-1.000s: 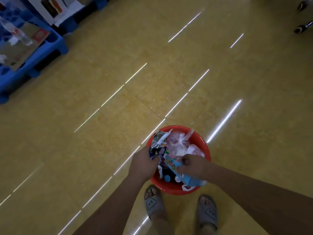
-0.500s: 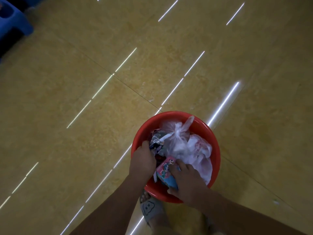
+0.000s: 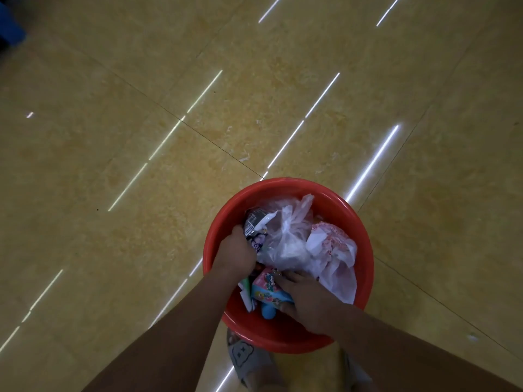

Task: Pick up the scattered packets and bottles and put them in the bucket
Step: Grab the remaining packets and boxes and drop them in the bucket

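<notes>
Floor (image 3: 141,193) wide open left and ahead of the bucket, only a blue corner (image 3: 8,26) cut off at top-left edge. Left hand (image 3: 236,254) inside the red bucket (image 3: 365,236) at its left wall, fingers closed on a dark packet (image 3: 253,222). Clear bags (image 3: 288,239) fill the middle. Right hand (image 3: 308,301) presses on a pink-blue packet (image 3: 268,290) near the front rim; grip not readable. Blue bottle cap (image 3: 268,312) half buried. Grey slipper (image 3: 243,355) partly under the bucket.
</notes>
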`<state>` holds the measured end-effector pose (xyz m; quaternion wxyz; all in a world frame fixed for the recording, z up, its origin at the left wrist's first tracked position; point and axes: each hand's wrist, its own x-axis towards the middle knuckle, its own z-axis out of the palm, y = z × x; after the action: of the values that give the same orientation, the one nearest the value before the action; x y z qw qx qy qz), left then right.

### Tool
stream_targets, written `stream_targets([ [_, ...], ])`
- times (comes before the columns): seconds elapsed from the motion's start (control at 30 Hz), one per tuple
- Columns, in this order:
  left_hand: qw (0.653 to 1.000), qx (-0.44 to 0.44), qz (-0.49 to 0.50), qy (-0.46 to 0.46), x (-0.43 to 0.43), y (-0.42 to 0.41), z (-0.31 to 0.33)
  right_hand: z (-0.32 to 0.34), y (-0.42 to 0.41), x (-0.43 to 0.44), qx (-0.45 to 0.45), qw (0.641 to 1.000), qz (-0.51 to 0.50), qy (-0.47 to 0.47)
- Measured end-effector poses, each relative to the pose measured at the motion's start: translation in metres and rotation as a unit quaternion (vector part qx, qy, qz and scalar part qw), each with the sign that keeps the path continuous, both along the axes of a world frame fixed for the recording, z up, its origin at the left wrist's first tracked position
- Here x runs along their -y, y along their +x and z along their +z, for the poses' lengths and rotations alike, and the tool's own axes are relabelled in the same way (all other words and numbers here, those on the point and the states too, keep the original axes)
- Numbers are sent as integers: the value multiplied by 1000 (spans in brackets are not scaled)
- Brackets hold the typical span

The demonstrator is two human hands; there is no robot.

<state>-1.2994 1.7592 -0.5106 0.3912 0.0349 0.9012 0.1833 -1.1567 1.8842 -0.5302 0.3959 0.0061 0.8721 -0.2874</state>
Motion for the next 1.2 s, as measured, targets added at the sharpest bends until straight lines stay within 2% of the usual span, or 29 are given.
stream_targets([
  [0.1,1000,17,-7,-15,4,-5,1,-3,0,-4,2,1000,6,-7],
  [0.27,998,5,-13,-67,0,-5,3,4,3,9,-3,999,10,46],
  [0.5,998,-40,36,-45,-2,11,11,10,11,12,-18,998,-9,65],
  [0.6,997,-55,34,-33,-2,20,34,23,13,13,-10,997,-25,67],
  [0.83,995,-95,-30,-13,-28,8,99,81,6,-25,5,998,-58,-4],
  [1.03,990,-131,-50,13,-73,-6,160,140,-16,-87,-7,997,-49,52],
  [1.2,985,-132,-107,43,-107,-5,214,196,-33,-138,-37,997,-62,30],
])
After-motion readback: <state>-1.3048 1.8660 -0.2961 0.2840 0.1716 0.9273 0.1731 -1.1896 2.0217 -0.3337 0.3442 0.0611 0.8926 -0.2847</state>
